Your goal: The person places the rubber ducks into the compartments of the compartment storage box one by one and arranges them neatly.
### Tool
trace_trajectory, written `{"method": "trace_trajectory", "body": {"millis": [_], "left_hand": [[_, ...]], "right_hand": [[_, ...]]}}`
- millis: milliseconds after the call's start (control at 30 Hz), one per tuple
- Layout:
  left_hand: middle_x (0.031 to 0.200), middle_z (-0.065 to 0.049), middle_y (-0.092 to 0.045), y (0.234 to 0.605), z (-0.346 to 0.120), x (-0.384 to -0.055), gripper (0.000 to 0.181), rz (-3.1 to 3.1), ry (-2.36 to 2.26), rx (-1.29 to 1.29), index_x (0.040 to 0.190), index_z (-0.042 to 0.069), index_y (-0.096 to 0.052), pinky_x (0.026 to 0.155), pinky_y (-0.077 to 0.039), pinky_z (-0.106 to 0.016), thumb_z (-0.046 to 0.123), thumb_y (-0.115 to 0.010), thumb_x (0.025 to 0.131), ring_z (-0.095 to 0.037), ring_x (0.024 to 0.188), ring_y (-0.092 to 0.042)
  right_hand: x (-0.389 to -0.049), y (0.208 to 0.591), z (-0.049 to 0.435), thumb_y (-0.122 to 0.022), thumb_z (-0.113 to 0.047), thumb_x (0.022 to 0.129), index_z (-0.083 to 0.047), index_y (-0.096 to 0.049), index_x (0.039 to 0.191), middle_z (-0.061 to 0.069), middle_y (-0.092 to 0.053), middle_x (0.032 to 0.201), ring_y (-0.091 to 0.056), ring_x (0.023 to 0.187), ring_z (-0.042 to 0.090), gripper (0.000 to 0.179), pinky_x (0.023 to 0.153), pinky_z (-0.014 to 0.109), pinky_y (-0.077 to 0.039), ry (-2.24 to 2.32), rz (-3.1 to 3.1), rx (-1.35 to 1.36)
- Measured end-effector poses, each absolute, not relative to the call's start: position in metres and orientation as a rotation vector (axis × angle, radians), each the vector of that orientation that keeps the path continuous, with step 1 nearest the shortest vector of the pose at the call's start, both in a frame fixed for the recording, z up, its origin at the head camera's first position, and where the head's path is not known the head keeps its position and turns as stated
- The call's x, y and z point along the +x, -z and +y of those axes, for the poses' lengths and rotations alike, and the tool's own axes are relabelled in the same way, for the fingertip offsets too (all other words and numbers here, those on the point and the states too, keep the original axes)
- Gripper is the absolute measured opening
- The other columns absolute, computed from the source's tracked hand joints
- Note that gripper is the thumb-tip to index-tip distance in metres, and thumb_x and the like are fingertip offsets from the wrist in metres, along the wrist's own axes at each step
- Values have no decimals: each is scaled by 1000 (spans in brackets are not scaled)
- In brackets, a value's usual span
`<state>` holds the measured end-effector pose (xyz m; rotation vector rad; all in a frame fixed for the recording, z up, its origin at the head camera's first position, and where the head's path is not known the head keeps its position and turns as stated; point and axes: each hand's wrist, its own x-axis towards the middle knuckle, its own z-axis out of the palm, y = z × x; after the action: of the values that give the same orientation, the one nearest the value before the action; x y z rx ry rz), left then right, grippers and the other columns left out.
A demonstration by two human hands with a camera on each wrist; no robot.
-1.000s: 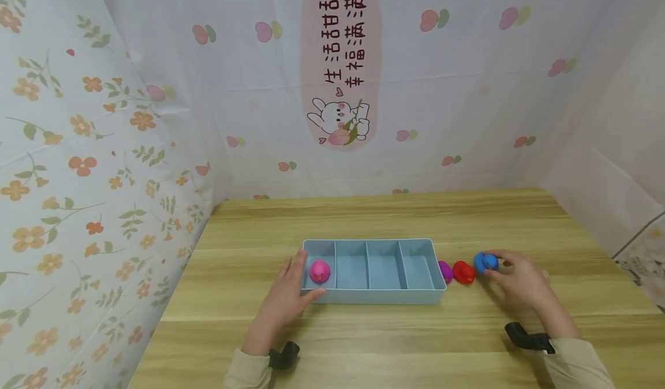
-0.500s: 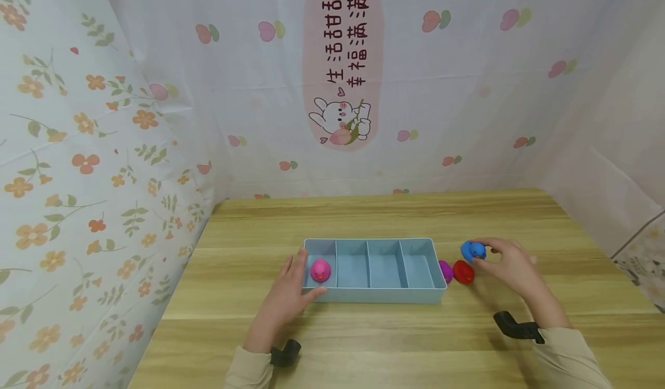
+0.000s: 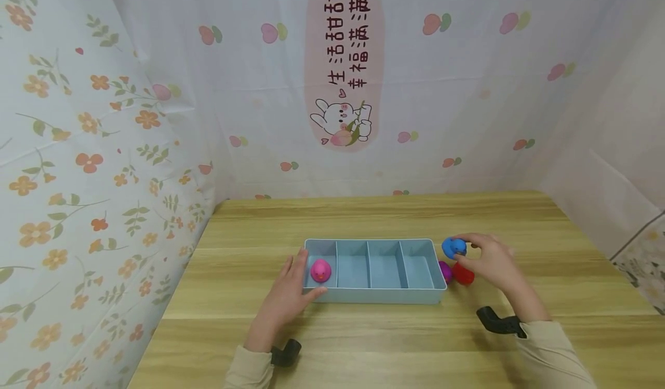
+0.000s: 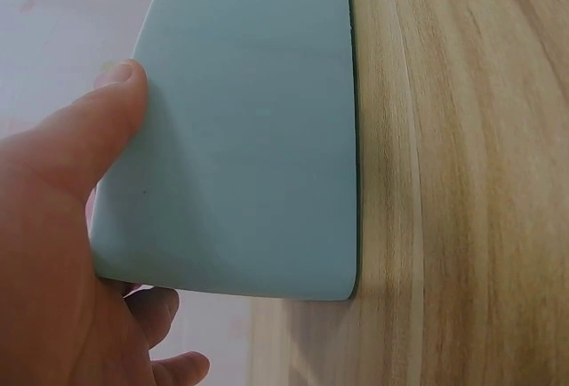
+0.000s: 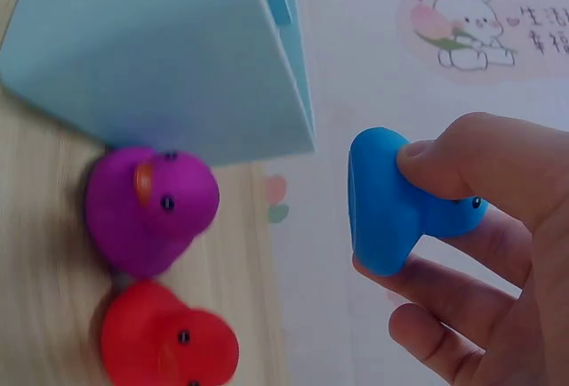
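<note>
Two ducks [image 5: 142, 226] beside tray [image 3: 371, 296], left grip [image 3: 283, 298] spread against it, right [image 3: 492, 262] pinching blue duck [image 5: 384, 204].

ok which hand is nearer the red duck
Right. The right hand is close beside the red duck, holding the blue duck up off the table; the left hand is farther away, gripping the tray at its left end.

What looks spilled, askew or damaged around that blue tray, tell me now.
Nothing stands out. The tray sits flat on the table, the pink duck is in its leftmost compartment, and the purple duck and red duck stand beside its right end. The right hand pinches the blue duck. I see no spill or damage.
</note>
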<state>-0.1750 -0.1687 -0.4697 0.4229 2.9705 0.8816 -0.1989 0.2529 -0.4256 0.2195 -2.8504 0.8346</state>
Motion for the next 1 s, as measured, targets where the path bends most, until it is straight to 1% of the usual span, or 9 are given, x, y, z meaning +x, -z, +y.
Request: {"method": "trace_trajectory", "body": {"millis": [133, 267, 400, 500, 633, 733, 867, 1000], "left_hand": [[159, -12, -19, 470, -169, -175, 97, 2971, -872, 427, 153, 4, -16, 110, -29, -57, 53, -64, 84, -42, 144, -17], [160, -11, -18, 472, -169, -176, 97, 2976, -863, 420, 153, 6, -15, 111, -28, -56, 54, -64, 85, -41, 145, -16], [160, -11, -17, 473, -169, -177, 96, 2978, -864, 422, 153, 6, -15, 111, -29, -56, 54, -63, 85, -41, 145, -16], [160, -10, -17, 473, -170, -176, 96, 2975, -869, 420, 153, 6, -16, 111, -29, -56, 54, -63, 85, -41, 145, -15], [160, -11, -17, 474, -170, -177, 96, 2973, -866, 419, 153, 6, -16, 111, -29, -56, 54, -63, 85, -41, 145, -15], [160, -11, -18, 473, -169, -177, 96, 2972, -864, 421, 153, 6, -17, 111, -29, -56, 54, -63, 85, -41, 145, -16], [159, -13, -19, 473, -169, -177, 96, 2972, -853, 421, 152, 5, -17, 111, -29, -56, 54, -64, 85, -42, 144, -17], [159, -13, -20, 473, -169, -177, 95, 2975, -850, 427, 152, 4, -17, 111, -29, -56, 53, -64, 85, -42, 144, -18]], "right_hand": [[-201, 424, 243, -73, -25, 82, -4, -64, 118, 26, -62, 117, -48, 106, 43, 43, 80, 55, -24, -866, -2856, 245], [-204, 424, 236, -74, -26, 82, -4, -65, 117, 24, -63, 116, -48, 107, 42, 42, 79, 55, -25, -880, -2852, 266], [-206, 426, 230, -74, -22, 81, -5, -66, 114, 22, -65, 113, -50, 105, 40, 37, 77, 53, -23, -872, -2836, 278], [-208, 428, 226, -74, -21, 81, -6, -67, 113, 21, -65, 112, -50, 104, 38, 36, 76, 52, -24, -870, -2831, 289], [-211, 427, 219, -74, -21, 80, -7, -67, 114, 20, -66, 112, -49, 104, 36, 37, 77, 52, -24, -883, -2820, 311], [-213, 425, 212, -75, -17, 80, -7, -67, 114, 19, -67, 112, -49, 104, 36, 36, 78, 53, -23, -899, -2807, 341], [-215, 422, 202, -76, -17, 80, -6, -67, 113, 19, -68, 110, -50, 101, 37, 36, 78, 56, -22, -907, -2786, 388], [-216, 420, 193, -77, -17, 79, -8, -68, 113, 18, -67, 110, -50, 100, 35, 36, 80, 58, -22, -943, -2771, 420]]}}
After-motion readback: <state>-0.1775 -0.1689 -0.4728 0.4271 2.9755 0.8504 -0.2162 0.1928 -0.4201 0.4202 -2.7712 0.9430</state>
